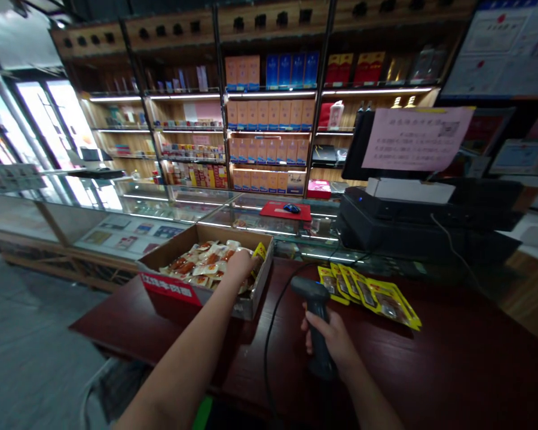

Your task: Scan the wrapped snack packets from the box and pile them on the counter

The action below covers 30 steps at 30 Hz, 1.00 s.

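My left hand [240,266] reaches into an open cardboard box [174,255] full of small snack packets [202,263] and closes on a yellow packet [260,251] at the box's right side. My right hand [329,337] grips the handle of a black barcode scanner [316,319], its head pointing away from me, its cable [271,334] trailing down to the left. Several yellow snack packets [370,295] lie overlapped in a row on the dark red counter [452,358], just right of the scanner.
A black cash register [421,224] with a pink paper notice [416,138] stands at the back right. A glass display counter [161,209] runs behind, with a red mouse pad and mouse [287,209] on it. Shelves of boxed goods [269,119] fill the wall.
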Available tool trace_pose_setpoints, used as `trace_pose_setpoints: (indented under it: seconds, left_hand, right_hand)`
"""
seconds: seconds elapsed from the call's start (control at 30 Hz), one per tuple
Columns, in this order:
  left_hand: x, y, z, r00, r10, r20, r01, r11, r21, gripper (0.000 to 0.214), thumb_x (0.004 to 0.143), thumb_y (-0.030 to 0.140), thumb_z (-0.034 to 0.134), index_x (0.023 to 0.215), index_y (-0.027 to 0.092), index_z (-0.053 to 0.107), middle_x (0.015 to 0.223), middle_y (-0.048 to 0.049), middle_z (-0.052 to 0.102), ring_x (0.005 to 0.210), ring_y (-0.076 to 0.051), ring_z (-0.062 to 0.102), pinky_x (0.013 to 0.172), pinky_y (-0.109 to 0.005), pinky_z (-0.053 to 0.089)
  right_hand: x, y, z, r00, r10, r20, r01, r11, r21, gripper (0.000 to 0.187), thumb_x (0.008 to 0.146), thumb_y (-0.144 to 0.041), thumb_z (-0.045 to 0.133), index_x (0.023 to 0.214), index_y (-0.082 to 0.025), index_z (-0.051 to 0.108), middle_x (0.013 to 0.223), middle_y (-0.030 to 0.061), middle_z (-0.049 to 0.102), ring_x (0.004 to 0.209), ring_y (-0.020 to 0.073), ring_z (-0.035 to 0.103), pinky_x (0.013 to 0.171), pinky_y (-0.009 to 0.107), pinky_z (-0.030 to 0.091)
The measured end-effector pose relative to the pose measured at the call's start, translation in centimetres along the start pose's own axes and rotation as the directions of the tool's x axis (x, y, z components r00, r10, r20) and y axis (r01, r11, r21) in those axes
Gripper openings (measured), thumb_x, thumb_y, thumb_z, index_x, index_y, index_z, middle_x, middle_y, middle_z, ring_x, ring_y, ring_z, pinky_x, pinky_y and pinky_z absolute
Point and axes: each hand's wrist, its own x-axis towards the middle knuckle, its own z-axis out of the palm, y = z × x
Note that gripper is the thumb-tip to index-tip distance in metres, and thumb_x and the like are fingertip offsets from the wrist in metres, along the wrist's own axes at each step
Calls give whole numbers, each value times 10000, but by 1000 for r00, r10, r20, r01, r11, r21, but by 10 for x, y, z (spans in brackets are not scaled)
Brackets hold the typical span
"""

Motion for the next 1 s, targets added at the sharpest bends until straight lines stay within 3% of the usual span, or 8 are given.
trace_pose_setpoints:
  seconds: [0.13,0.27,0.37,0.43,0.57,0.67,0.8,1.0]
  left_hand:
    - [-2,-2,5,1000,-7,-9,7,999,-45,296,579,242,708,422,198,460,640,-137,649,939,-333,619,873,-411,416]
    - [1,-3,-7,998,-41,-45,37,994,-100,277,632,163,620,419,198,447,618,-125,631,914,-303,615,840,-371,425]
    - [3,-7,-16,994,3,-109,-18,991,-135,210,692,174,530,488,183,487,648,-104,627,851,-263,610,782,-343,434]
    - [2,-8,-18,988,19,-155,-62,959,-275,150,722,210,498,576,175,511,658,-67,613,785,-222,603,729,-320,448]
    - [-5,-3,-10,999,35,-10,-31,671,-741,110,707,269,526,770,189,483,646,25,565,589,-132,561,588,-263,466]
    - [-11,2,-4,985,124,121,33,550,-835,180,669,263,576,760,195,436,610,54,530,514,-99,523,527,-226,449]
    - [-16,2,0,952,184,244,98,574,-813,180,673,242,577,757,192,425,601,63,521,498,-83,511,496,-199,429]
    - [-14,-7,7,950,216,227,28,661,-750,81,704,172,528,749,177,460,593,53,522,526,-80,513,508,-178,416]
  right_hand:
    - [4,6,9,1000,-4,-6,4,1000,-14,485,625,-482,708,931,-149,533,559,-31,599,354,113,525,319,224,441]
    - [7,10,13,1000,12,-2,-12,1000,-27,497,621,-494,709,931,-149,530,567,-27,602,352,114,528,319,226,446]
    - [7,7,16,1000,15,6,-15,1000,-21,516,608,-499,716,932,-148,522,566,-28,602,350,112,527,322,224,446]
    - [5,4,20,1000,11,12,-10,1000,-15,525,596,-500,722,924,-147,516,559,-32,598,346,108,520,323,226,446]
    - [0,-6,26,1000,-13,23,13,1000,9,532,589,-501,728,923,-147,512,549,-39,592,345,105,514,324,224,441]
    - [-5,-13,31,999,-30,29,29,999,38,528,594,-493,729,932,-145,519,553,-36,598,348,103,510,328,223,439]
    - [-7,-17,37,998,-34,52,32,998,52,494,627,-479,718,938,-143,531,565,-25,606,350,101,512,337,224,439]
    - [-5,-10,43,994,-104,45,102,994,49,461,654,-477,701,930,-150,530,582,-26,609,334,100,513,319,216,422]
